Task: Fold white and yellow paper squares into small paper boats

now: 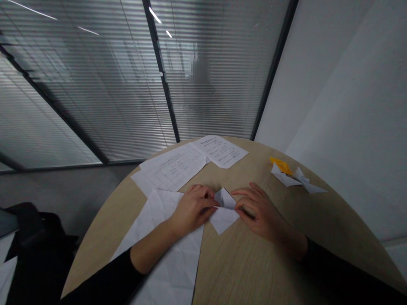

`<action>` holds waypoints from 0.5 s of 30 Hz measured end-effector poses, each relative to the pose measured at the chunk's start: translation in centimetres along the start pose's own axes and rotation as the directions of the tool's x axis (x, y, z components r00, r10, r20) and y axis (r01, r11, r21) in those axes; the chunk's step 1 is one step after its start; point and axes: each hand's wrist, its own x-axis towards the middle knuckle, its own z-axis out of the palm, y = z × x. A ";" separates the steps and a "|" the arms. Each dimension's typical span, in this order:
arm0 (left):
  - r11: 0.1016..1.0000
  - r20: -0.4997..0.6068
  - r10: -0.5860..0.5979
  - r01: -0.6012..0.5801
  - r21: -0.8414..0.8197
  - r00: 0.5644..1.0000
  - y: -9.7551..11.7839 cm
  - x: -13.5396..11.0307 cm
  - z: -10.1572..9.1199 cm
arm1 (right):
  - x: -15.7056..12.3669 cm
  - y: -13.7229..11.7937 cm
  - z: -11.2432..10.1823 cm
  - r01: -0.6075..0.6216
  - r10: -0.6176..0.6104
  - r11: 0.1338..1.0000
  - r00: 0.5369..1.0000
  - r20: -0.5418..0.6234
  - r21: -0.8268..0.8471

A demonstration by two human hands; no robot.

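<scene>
A small folded piece of white paper (225,201) is held just above or on the round wooden table, its upper part opened out like a pocket and its lower flap pointing toward me. My left hand (195,207) pinches its left corner between thumb and fingers. At the opposite corner, my right hand (256,209) grips the paper with thumb and index finger, the other fingers loosely bent. Beneath my left forearm lies a large creased white sheet (159,262).
Printed sheets (178,167) overlap near the table's (241,271) far edge. At the right sit an orange folded paper boat (281,165) and white folded paper boats (286,179). A dark chair (41,241) with papers stands at the left. Blinds and a wall lie beyond.
</scene>
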 end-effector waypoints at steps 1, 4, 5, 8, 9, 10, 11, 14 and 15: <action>1.000 0.005 0.023 -0.023 0.006 1.000 0.0 0.0 0.0 | 0.0 0.0 -0.2 0.032 -0.032 0.999 0.999 -0.006 -0.018; 0.995 0.064 0.093 -0.089 -0.053 0.994 0.4 0.0 -0.3 | 0.0 -0.3 -0.7 0.133 -0.134 0.988 0.991 0.001 -0.077; 0.990 0.099 0.121 -0.113 -0.090 0.988 0.5 0.1 -0.5 | 0.0 -0.4 -0.9 0.157 -0.157 0.983 0.988 0.009 -0.094; 0.972 0.190 0.178 -0.143 -0.185 0.965 1.0 0.3 -1.0 | 0.1 -0.8 -1.3 0.177 -0.175 0.980 0.984 0.029 -0.089; 0.971 0.200 0.174 -0.135 -0.197 0.964 1.1 0.3 -1.0 | 0.1 -1.0 -1.4 0.164 -0.162 0.984 0.986 0.035 -0.074; 0.973 0.199 0.163 -0.123 -0.198 0.966 1.1 0.4 -1.1 | 0.2 -1.1 -1.4 0.146 -0.144 0.987 0.989 0.041 -0.062; 0.976 0.193 0.149 -0.113 -0.187 0.970 1.1 0.4 -1.0 | 0.3 -1.2 -1.4 0.121 -0.118 0.991 0.992 0.045 -0.056; 0.985 0.165 0.153 -0.136 -0.109 0.974 0.8 0.3 -0.6 | 0.4 -1.4 -1.0 0.014 -0.010 0.997 0.999 0.053 -0.079; 0.985 0.151 0.166 -0.157 -0.070 0.974 0.7 0.2 -0.5 | 0.3 -1.3 -0.8 -0.014 0.019 0.996 0.998 0.057 -0.089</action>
